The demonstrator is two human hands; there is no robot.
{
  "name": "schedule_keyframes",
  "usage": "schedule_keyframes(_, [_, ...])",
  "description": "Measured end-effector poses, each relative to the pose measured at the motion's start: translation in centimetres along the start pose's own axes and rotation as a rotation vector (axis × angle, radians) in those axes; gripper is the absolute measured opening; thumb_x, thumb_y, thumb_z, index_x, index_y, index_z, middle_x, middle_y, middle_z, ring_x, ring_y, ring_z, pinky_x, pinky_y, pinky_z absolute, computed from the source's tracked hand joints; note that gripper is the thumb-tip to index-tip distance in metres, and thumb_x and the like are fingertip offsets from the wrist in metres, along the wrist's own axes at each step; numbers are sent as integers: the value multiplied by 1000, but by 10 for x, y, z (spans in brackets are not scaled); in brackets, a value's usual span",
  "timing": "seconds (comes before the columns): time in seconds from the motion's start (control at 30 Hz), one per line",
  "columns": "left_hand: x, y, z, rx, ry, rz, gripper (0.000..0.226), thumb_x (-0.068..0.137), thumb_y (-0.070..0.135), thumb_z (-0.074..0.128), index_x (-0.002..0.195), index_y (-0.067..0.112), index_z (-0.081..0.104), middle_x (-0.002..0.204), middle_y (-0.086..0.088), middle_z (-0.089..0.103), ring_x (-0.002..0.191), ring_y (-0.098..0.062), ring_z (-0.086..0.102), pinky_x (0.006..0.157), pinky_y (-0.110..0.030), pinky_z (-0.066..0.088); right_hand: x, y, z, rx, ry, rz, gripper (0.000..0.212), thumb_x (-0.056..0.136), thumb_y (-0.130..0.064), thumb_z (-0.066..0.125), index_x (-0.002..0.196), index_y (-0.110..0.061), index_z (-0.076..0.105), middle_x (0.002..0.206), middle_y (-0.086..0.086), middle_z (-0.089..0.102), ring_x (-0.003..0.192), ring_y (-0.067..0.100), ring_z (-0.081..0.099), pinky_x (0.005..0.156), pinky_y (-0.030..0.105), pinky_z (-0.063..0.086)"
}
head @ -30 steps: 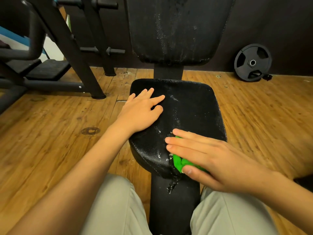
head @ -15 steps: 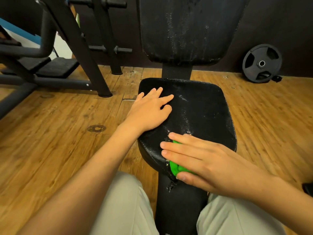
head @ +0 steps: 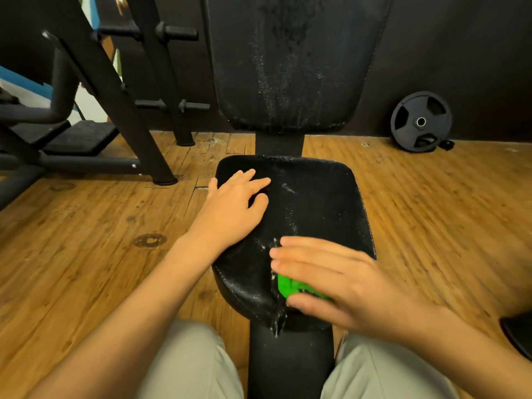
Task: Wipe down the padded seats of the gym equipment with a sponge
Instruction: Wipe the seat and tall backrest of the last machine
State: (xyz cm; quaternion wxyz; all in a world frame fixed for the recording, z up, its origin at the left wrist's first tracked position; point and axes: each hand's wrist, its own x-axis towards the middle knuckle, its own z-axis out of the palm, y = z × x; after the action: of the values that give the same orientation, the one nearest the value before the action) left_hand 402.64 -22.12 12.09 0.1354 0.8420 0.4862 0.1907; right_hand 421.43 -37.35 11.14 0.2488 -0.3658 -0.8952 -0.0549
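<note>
A black padded seat (head: 319, 203) with white soapy streaks stands in front of me, its upright backrest (head: 290, 61) behind it also flecked with foam. My right hand (head: 339, 280) lies over a green sponge (head: 290, 286) at the seat's near edge, straight fingers on top and the thumb curled under its front. Most of the sponge is hidden beneath that hand. My left hand (head: 233, 208) rests flat on the seat's left side with fingers spread.
A black machine frame (head: 115, 90) with pegs and a footplate stands at the left on the wooden floor (head: 431, 214). A weight plate (head: 421, 121) leans against the dark wall at the back right. My knees flank the seat post (head: 288, 367).
My right hand has slid the sponge slightly along the seat's near edge and is blurred. My left hand stays on the seat. The camera has shifted a little.
</note>
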Motion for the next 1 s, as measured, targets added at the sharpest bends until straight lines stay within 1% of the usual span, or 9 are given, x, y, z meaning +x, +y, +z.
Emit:
schedule_keyframes(0.1, [-1, 1, -3, -34, 56, 12, 45, 106, 36, 40, 151, 35, 43, 164, 3, 30, 154, -17, 15, 122, -58, -1, 6, 14, -7, -25, 94, 55, 42, 101, -29, 65, 136, -6, 64, 144, 5, 59, 142, 19, 48, 112, 42, 46])
schedule_keyframes(0.23, [-3, 3, -7, -71, 94, 32, 44, 106, 34, 42, 150, 34, 45, 163, 4, 32, 155, -16, 13, 122, -58, -4, 18, 34, -14, -47, 226, 101, 42, 99, -28, 67, 135, -5, 64, 142, 6, 61, 140, 20, 50, 111, 46, 46])
schedule_keyframes(0.4, [2, 7, -14, -61, 141, 47, 45, 106, 34, 42, 150, 35, 44, 163, 5, 32, 155, -15, 13, 122, -58, -3, 33, 50, -24, -53, 321, 138, 41, 99, -27, 67, 133, -5, 64, 139, 8, 63, 135, 21, 55, 109, 47, 47])
schedule_keyframes(0.57, [6, 17, -16, 2, 126, 78, 47, 105, 36, 43, 152, 36, 40, 164, 6, 30, 155, -14, 12, 122, -59, -1, 43, 59, -36, 0, 419, 245, 40, 98, -29, 67, 133, -10, 65, 137, 2, 64, 130, 13, 58, 109, 36, 47])
schedule_keyframes(0.63, [10, 20, -19, 25, 147, 93, 48, 105, 37, 42, 153, 37, 38, 164, 7, 28, 155, -14, 10, 122, -58, -3, 47, 64, -42, 0, 471, 278, 40, 97, -27, 68, 133, -10, 65, 135, 0, 64, 129, 11, 58, 109, 32, 47])
schedule_keyframes(0.8, [30, 32, -38, 72, 259, 167, 49, 104, 39, 42, 153, 39, 37, 165, 7, 27, 155, -12, 8, 121, -60, -4, 62, 81, -64, -53, 595, 324, 39, 97, -28, 66, 132, -11, 66, 132, -1, 66, 125, 9, 60, 107, 22, 46])
schedule_keyframes(0.9, [49, 41, -56, 80, 330, 192, 48, 104, 38, 43, 152, 39, 39, 164, 6, 28, 155, -11, 6, 120, -60, -6, 76, 96, -82, -76, 655, 362, 38, 98, -28, 66, 133, -12, 66, 130, -2, 67, 123, 8, 60, 105, 20, 47])
schedule_keyframes(1.0, [70, 51, -76, 90, 406, 220, 48, 104, 38, 43, 152, 37, 41, 164, 6, 28, 155, -11, 6, 119, -59, -7, 94, 113, -100, -83, 729, 373, 36, 98, -27, 67, 131, -11, 67, 127, -6, 66, 120, 4, 59, 103, 10, 42])
